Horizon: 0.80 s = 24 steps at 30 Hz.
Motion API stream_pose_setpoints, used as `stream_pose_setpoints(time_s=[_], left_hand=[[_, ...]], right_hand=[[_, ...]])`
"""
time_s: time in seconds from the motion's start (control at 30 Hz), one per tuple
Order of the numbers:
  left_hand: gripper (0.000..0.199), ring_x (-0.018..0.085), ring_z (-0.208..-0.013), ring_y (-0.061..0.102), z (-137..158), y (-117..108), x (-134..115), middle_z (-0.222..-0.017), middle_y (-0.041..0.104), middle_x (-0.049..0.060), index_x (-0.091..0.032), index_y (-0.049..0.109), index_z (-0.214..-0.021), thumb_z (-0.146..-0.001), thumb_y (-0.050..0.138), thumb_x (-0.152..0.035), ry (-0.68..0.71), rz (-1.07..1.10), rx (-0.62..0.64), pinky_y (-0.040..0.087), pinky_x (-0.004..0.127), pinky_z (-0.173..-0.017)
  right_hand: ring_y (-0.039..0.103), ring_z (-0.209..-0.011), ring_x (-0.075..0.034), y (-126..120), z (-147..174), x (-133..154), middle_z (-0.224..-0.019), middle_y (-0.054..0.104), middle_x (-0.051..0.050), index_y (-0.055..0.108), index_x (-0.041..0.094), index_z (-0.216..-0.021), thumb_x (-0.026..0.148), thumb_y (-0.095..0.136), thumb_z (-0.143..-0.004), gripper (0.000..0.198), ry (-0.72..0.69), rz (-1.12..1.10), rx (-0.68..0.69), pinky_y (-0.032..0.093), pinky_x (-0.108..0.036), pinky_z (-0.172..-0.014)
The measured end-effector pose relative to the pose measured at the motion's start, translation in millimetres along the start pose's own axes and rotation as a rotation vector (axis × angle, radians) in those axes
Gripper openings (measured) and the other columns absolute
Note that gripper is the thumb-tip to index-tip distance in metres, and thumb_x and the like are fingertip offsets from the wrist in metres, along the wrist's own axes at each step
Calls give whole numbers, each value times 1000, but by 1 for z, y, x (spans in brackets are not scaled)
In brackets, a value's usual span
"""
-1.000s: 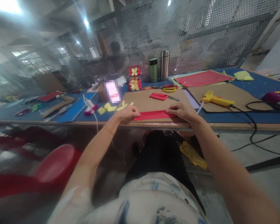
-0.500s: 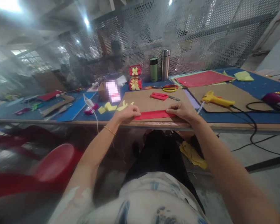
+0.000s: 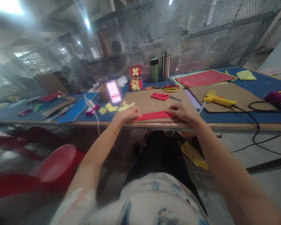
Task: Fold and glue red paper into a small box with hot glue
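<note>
A long red strip (image 3: 154, 115), felt or paper, lies along the near edge of a brown cardboard sheet (image 3: 142, 99). My left hand (image 3: 129, 114) pinches its left end, and my right hand (image 3: 180, 111) has closed fingers on the right end. Just beyond the strip rests a folded red piece (image 3: 160, 96) with a grey metal blade-like tool (image 3: 175, 98) beside it. Yellow cut pieces (image 3: 125, 106) lie behind my left hand. To the right, a yellow hot glue gun (image 3: 219, 99) sits on another cardboard sheet.
Scissors (image 3: 170, 88), a green tumbler (image 3: 154, 70) and a steel flask (image 3: 166, 66) stand or lie toward the back. Red boxes with yellow bows (image 3: 135, 78) are stacked nearby. A lit phone (image 3: 113, 91) leans at left. The glue gun's black cord (image 3: 256, 125) hangs over the table edge.
Both hands stay at the ends of the red strip. My left hand has shifted slightly, with its fingers curled in more; the strip's left end sits a little lower.
</note>
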<state>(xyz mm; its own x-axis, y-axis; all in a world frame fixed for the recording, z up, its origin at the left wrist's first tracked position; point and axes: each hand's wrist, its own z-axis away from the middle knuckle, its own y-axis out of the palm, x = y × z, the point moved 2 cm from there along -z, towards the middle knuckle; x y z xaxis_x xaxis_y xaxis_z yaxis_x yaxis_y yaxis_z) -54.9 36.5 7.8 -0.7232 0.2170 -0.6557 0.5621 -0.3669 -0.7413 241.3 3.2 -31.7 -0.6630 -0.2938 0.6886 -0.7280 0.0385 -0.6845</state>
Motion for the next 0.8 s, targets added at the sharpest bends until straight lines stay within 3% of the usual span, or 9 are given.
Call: stream_pose_setpoints(time_s=[0.13,0.4,0.5,0.57,0.63,0.7,0.8], left_hand=[[18,15,-64,48,16,3,-11,-63,55,0,-20,53,-68,-75,68,-13,-11,-128,-90,27,32,-62],[6,17,-71,55,29,8,-24,-78,64,4,-19,56,-81,-85,60,-18,-82,-331,-162,35,31,-64],[9,22,-89,60,33,11,-26,-97,68,8,-19,60,-97,-89,62,-21,-89,-412,-215,42,32,-75],[23,29,-107,58,37,16,-28,-113,66,14,-17,60,-113,-91,64,-22,-28,-551,-309,44,39,-88],[31,32,-116,55,41,25,-32,-121,62,18,-16,59,-124,-94,60,-17,117,-772,-406,42,45,-95],[29,30,-111,56,43,35,-35,-118,61,17,-16,61,-124,-97,51,-12,294,-966,-419,43,44,-93],[27,24,-95,57,42,45,-35,-107,61,13,-16,65,-112,-101,42,-11,464,-1090,-324,43,38,-84]], right_hand=[[56,-69,-18,0,2,2,-69,66,-3,64,21,-66,35,58,-86,25,-52,107,-43,36,-31,-63],[63,-79,-21,-3,9,10,-85,74,-7,73,20,-82,32,63,-87,16,3,259,-67,41,-31,-68],[63,-77,-20,-1,9,9,-84,73,-6,71,21,-85,31,65,-87,12,11,279,-95,43,-31,-67],[64,-77,-21,1,8,6,-84,72,-5,69,22,-87,29,66,-85,8,-17,276,-128,44,-31,-68],[64,-83,-22,3,6,1,-88,72,-6,67,22,-89,27,66,-83,7,-83,275,-159,47,-32,-71],[64,-89,-25,5,3,-3,-92,71,-8,66,22,-89,27,66,-83,7,-156,286,-184,49,-35,-76],[63,-91,-26,8,1,-8,-93,69,-8,67,22,-92,28,65,-86,9,-206,292,-207,49,-37,-79]])
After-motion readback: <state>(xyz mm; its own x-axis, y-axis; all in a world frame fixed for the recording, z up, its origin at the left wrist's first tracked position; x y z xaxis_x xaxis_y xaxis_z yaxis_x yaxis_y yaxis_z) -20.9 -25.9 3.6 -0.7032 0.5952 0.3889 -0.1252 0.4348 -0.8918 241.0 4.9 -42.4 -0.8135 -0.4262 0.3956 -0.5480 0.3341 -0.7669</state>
